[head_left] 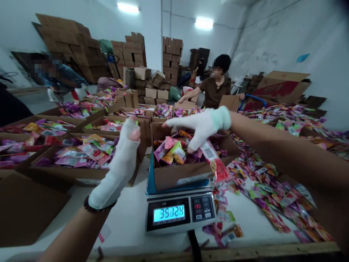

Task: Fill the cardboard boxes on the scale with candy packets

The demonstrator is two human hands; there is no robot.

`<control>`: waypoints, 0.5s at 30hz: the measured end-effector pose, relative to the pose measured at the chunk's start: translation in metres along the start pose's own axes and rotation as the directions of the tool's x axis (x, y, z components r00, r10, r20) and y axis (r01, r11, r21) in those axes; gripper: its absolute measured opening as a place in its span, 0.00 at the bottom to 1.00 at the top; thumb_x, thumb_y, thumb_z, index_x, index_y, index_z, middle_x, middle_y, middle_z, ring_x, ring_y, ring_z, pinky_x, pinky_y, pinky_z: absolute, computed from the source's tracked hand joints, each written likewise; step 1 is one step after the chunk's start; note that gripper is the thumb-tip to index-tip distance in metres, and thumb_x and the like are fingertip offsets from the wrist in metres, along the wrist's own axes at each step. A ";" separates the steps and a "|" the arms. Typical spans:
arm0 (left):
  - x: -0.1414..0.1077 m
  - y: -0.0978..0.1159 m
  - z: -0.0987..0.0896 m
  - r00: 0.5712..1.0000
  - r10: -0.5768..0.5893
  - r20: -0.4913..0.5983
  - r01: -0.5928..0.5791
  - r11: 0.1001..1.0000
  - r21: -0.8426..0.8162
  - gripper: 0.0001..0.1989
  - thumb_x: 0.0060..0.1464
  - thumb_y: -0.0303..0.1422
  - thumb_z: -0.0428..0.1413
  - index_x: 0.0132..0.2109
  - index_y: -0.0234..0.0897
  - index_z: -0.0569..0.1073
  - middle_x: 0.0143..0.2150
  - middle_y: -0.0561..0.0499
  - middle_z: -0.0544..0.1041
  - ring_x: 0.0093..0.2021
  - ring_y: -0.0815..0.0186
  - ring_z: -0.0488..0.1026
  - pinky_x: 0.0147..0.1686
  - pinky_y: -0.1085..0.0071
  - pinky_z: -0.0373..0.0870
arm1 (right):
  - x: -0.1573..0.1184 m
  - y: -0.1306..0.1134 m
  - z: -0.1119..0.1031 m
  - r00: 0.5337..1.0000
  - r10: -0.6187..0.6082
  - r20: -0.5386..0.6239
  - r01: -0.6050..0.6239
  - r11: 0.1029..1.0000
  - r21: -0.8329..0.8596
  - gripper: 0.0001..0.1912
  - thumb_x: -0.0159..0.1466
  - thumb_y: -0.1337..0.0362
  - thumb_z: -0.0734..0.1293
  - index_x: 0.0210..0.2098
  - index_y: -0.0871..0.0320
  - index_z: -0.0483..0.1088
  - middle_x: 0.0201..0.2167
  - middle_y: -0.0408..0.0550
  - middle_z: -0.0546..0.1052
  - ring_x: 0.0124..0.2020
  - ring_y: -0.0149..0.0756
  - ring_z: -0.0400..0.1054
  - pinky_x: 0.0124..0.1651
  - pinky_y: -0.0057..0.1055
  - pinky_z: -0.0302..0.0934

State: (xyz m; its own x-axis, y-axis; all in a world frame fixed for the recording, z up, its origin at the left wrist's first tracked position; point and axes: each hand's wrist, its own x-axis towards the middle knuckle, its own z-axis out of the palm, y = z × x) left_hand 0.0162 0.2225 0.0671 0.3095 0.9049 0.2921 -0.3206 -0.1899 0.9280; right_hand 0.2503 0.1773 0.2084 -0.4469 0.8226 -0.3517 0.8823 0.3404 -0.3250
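My left hand (121, 160), in a white fingerless glove, is raised beside the open carton on the scale, with its thumb and a finger apart and nothing seen in it. Over that carton (174, 174) my gloved right hand (196, 127) reaches in from the right, index finger and thumb spread. A long red-and-white packet (214, 160) juts from under its palm across the carton's front edge; whether it is touched there is unclear. Colourful packets (174, 151) fill the carton. The scale (181, 213) below has a lit display, hard to read exactly.
Filled cartons (87, 153) stand to the left and behind. Loose packets (261, 182) cover the white table (125, 218) on the right. An empty-looking carton flap (29, 211) lies front left. Across the table is a person (218, 91); another person (64, 78) bends at far left.
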 end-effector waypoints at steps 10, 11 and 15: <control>-0.093 -0.018 -0.064 0.945 -0.189 -0.268 0.180 0.982 -0.059 0.21 0.57 0.44 0.61 0.55 0.44 0.78 0.65 0.48 0.73 0.70 0.49 0.62 0.71 0.43 0.51 | -0.153 0.069 0.085 0.301 0.524 -0.797 0.089 0.816 0.570 0.21 0.61 0.59 0.72 0.52 0.60 0.72 0.44 0.58 0.80 0.42 0.36 0.77 0.46 0.39 0.71; -0.108 -0.020 -0.070 0.929 -0.201 -0.310 0.207 0.978 -0.013 0.19 0.57 0.44 0.61 0.53 0.44 0.79 0.62 0.49 0.76 0.67 0.50 0.66 0.70 0.46 0.54 | -0.167 0.082 0.114 0.259 0.625 -0.736 0.044 0.754 0.655 0.20 0.60 0.58 0.72 0.50 0.58 0.72 0.44 0.58 0.80 0.39 0.37 0.77 0.44 0.39 0.71; -0.169 -0.026 -0.076 0.885 -0.281 -0.371 0.400 0.866 0.299 0.11 0.57 0.46 0.61 0.40 0.49 0.83 0.41 0.53 0.83 0.43 0.55 0.78 0.53 0.56 0.74 | -0.199 0.103 0.238 0.365 0.877 -0.311 -0.414 0.453 0.790 0.20 0.56 0.51 0.70 0.45 0.52 0.70 0.48 0.63 0.79 0.46 0.52 0.78 0.50 0.46 0.72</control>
State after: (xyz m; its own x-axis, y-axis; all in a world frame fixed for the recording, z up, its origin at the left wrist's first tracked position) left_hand -0.0955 0.1034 -0.0238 0.0322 0.9956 -0.0877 0.1142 0.0835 0.9899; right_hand 0.3945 -0.0594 0.0361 0.6566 0.7410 -0.1404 0.4679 -0.5462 -0.6948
